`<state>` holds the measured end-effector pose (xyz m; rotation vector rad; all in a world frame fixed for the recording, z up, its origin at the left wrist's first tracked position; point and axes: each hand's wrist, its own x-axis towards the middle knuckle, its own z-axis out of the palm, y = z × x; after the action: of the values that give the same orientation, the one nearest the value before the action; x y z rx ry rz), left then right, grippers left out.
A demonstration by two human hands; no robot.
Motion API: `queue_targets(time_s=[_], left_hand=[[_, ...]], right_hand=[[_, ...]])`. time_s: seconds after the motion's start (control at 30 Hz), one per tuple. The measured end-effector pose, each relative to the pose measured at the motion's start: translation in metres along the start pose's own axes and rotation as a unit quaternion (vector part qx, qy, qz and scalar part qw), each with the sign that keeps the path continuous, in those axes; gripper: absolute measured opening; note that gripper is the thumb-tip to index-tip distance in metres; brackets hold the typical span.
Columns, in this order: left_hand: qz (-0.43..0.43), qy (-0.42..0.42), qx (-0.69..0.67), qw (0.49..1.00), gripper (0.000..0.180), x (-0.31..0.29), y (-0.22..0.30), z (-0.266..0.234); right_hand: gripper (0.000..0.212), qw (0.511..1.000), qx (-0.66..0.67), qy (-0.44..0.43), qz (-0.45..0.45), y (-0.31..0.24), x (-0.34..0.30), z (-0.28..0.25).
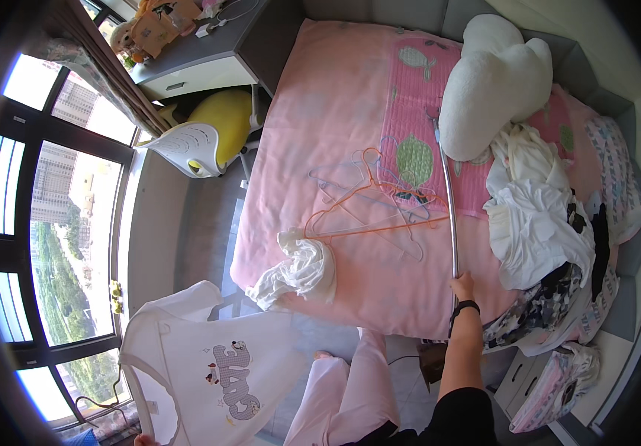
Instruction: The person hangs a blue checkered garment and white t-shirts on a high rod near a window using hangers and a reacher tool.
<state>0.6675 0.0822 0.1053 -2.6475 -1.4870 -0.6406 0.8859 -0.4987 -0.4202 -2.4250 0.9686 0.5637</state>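
Observation:
A white T-shirt (261,357) with grey patterned letters and small cartoon figures hangs spread out at the lower left. At its neckline, by the lower edge of the view, my left hand (144,440) is closed on the cloth; only the fingertips show. My right hand (464,287) grips the lower part of a long silver pole (451,201). The pole lies across the bed, its forked tip near a white plush cushion (491,82). Left of the pole are several tangled clothes hangers (369,178), orange, white and grey. A crumpled white garment (302,271) rests at the bed's near left corner.
The pink bed (320,82) fills the middle. A heap of clothes (536,223) covers its right side. A yellow and white chair (220,137) stands by a desk (209,70) at the far left. Tall windows (75,215) line the left wall. Drawers (521,379) stand at the lower right.

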Motion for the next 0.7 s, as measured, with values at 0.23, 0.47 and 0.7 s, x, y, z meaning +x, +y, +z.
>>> queue_targets(time_s=[0.23,0.47,0.7], left_hand=[[-0.018,0.012,-0.069,0.997,0.011,-0.027,-0.047,-0.009],[0.002,0.073,-0.125,0.989,0.011,-0.066,-0.198,-0.009],[0.089,0.184,-0.196,0.959,0.005,-0.019,-0.293,-0.044]], right_hand=[[0.021,0.994,0.046,0.094,-0.039,-0.053,-0.076,-0.075],[0.013,0.952,0.206,0.074,-0.213,-0.050,-0.251,-0.043],[0.009,0.778,0.466,-0.244,-0.344,-0.132,-0.448,0.000]])
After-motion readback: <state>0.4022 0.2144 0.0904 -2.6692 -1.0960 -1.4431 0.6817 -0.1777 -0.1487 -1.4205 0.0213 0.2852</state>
